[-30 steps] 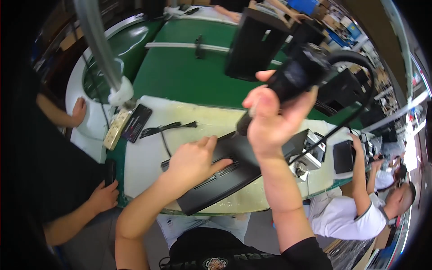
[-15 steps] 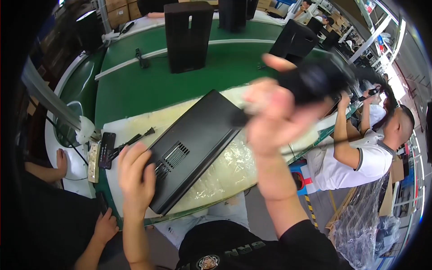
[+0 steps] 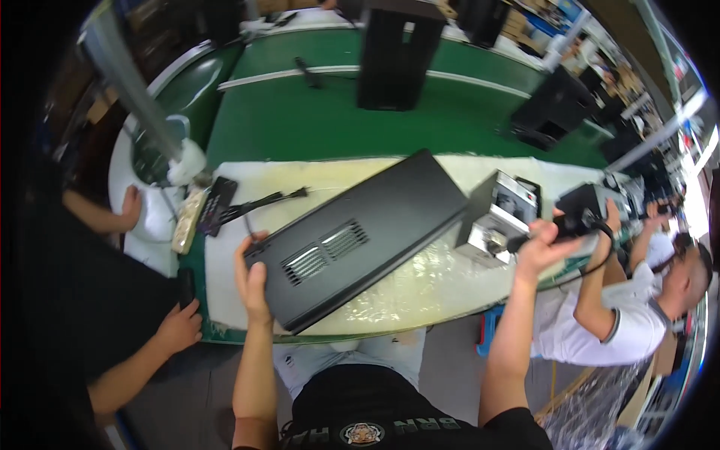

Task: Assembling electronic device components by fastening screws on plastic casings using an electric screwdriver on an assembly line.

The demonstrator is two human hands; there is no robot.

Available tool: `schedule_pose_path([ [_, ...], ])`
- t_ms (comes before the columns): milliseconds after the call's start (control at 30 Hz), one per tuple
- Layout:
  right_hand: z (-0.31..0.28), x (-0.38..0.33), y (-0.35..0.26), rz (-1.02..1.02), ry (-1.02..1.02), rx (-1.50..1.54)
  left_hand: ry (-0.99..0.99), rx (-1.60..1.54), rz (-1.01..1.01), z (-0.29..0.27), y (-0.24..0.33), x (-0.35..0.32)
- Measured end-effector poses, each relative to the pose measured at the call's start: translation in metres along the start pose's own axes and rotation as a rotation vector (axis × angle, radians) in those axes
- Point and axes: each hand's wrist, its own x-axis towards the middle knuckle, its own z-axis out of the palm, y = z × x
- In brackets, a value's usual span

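Observation:
A long black enclosure (image 3: 367, 240) with two slotted vents lies slantwise on the covered bench before me. My left hand (image 3: 255, 283) grips its near left end, thumb on the top face and fingers round the edge. Out to the right, my right hand (image 3: 541, 256) holds a black corded power screwdriver (image 3: 576, 223), sideways. Its nose points left at the front of a silver metal box (image 3: 487, 214), which looks like a screw feeder. Whether the tip touches the feeder, I cannot tell.
Left of the enclosure lie a black plug cord (image 3: 266, 202), a dark phone-like slab (image 3: 218, 204) and a power strip (image 3: 189, 221). Black speaker cabinets (image 3: 397, 60) stand on the green belt (image 3: 300, 120) beyond. People work at my left and right (image 3: 600, 322).
My right hand has brought the screwdriver down and away from above the enclosure to the silver feeder. My left hand has closed on the enclosure's end. The whole view has shifted.

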Motion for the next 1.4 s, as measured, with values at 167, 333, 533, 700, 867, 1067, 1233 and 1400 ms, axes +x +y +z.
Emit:
schedule_pose_path([
  [167,0.015,0.012,-0.064,0.046,-0.118,-0.041,0.104,-0.046,-0.07,0.01,0.004,-0.01],
  [333,0.084,0.031,-0.179,0.132,-0.09,0.264,0.127,-0.055,-0.049,0.017,0.002,-0.018],
  [533,0.178,-0.01,-0.249,0.152,-0.419,0.447,0.084,-0.131,-0.015,0.023,-0.001,-0.013],
  [700,0.232,-0.038,-0.259,-0.066,-0.493,0.614,0.075,-0.143,0.001,0.02,-0.002,-0.013],
  [867,0.247,-0.048,-0.265,-0.097,-0.524,0.618,0.067,-0.118,0.011,0.019,-0.001,-0.011],
  [1067,0.247,-0.04,-0.266,-0.101,-0.652,0.588,0.075,-0.126,0.012,0.02,-0.005,-0.012],
  [1233,0.256,-0.048,-0.26,-0.073,-0.663,0.604,0.069,-0.101,0.026,0.019,-0.008,-0.01],
  [1400,0.261,-0.06,-0.254,-0.048,-0.676,0.665,0.057,-0.043,0.047,0.014,0.0,-0.01],
])
